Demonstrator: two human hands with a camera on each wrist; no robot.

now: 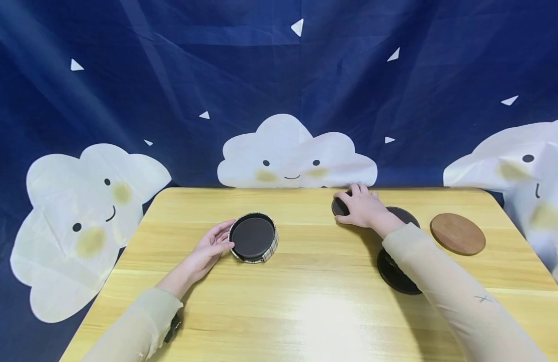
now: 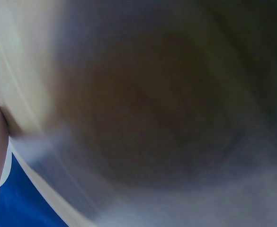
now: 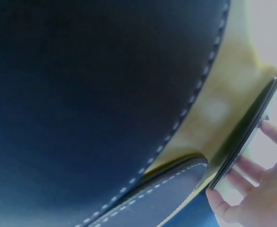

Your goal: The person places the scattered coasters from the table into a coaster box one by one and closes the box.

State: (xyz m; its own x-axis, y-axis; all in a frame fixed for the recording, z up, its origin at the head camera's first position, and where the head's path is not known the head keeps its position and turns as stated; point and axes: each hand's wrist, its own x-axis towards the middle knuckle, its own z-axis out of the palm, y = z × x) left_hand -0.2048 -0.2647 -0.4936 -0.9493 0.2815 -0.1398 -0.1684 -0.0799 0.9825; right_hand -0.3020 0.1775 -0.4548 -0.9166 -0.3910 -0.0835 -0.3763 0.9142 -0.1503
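My left hand (image 1: 213, 246) holds a round plaid-sided coaster holder (image 1: 272, 250) at its left side, thumb at the rim. A dark round coaster (image 1: 253, 235) lies inside that holder. Over at the back right, my right hand (image 1: 362, 208) grips a dark stitched coaster (image 1: 339, 207) from above. In the right wrist view the fingers are spread along the edge of this coaster (image 3: 245, 135), which appears tilted there. Dark blur fills most of the left wrist view, and the holder is barely visible in it.
Two more dark coasters, one farther back (image 1: 406, 215) and one nearer (image 1: 396, 276), lie partly hidden under my right forearm. To their right is a brown round coaster (image 1: 457, 234). A blue cloth (image 1: 260, 65) with clouds hangs behind the wooden table (image 1: 306, 281).
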